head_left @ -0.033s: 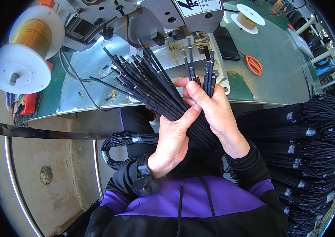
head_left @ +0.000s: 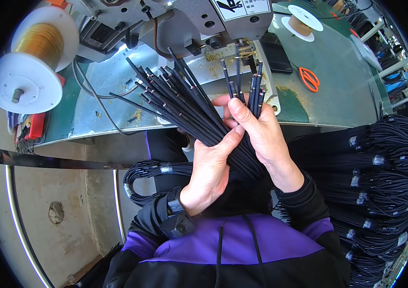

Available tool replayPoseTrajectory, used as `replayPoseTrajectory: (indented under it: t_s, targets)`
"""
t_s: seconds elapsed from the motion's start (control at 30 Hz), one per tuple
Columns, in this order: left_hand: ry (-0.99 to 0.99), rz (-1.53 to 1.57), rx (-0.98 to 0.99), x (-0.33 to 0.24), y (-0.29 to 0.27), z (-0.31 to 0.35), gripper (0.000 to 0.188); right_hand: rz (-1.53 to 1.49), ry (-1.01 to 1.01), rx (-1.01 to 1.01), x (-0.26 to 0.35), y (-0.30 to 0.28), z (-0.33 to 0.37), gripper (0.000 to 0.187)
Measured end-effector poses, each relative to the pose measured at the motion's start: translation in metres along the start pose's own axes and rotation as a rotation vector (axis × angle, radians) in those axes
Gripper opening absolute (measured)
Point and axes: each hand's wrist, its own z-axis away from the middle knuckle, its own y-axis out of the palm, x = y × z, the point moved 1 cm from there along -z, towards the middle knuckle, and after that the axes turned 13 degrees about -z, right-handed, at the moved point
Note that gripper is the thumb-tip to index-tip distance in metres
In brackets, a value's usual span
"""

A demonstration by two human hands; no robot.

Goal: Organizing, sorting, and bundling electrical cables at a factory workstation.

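A thick bundle of black braided cords with pale cut ends fans up and leftward. My left hand is closed around it from below, thumb laid across the cords. My right hand grips a smaller cluster of the same cords standing nearly upright, its thumb pressing against them. Both hands are close together, and the lower part of the bundle runs down between them toward my lap. Behind the cord tips is a grey machine with a metal plate under its head.
A spool of copper-coloured wire stands at the left, with another white spool far right. Orange-handled scissors and a black phone-like slab lie on the table. Coiled black cords are stacked at the right.
Among the cords in my right hand, one or two tips have shifted slightly, one standing a little farther right and higher. My hands are almost still.
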Motion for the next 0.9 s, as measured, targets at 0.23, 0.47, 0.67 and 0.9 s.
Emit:
replayPoseTrajectory:
  t_s: [0.23, 0.47, 0.67, 0.9]
  targets:
    - [-0.022, 0.02, 0.032, -0.002, -0.007, 0.003, 0.011, -0.096, -0.095, -0.138, 0.005, 0.004, 0.002, 0.024]
    - [-0.031, 0.038, -0.011, -0.005, -0.002, 0.006, 0.011, 0.017, -0.147, -0.11, -0.001, 0.001, 0.007, 0.021]
    - [-0.088, 0.062, -0.007, -0.013, -0.005, 0.009, 0.011, -0.243, -0.073, -0.185, 0.019, -0.008, -0.006, 0.022]
    - [-0.018, 0.113, -0.015, -0.03, -0.008, 0.01, 0.012, -0.489, 0.096, -0.181, 0.024, -0.001, -0.028, 0.022]
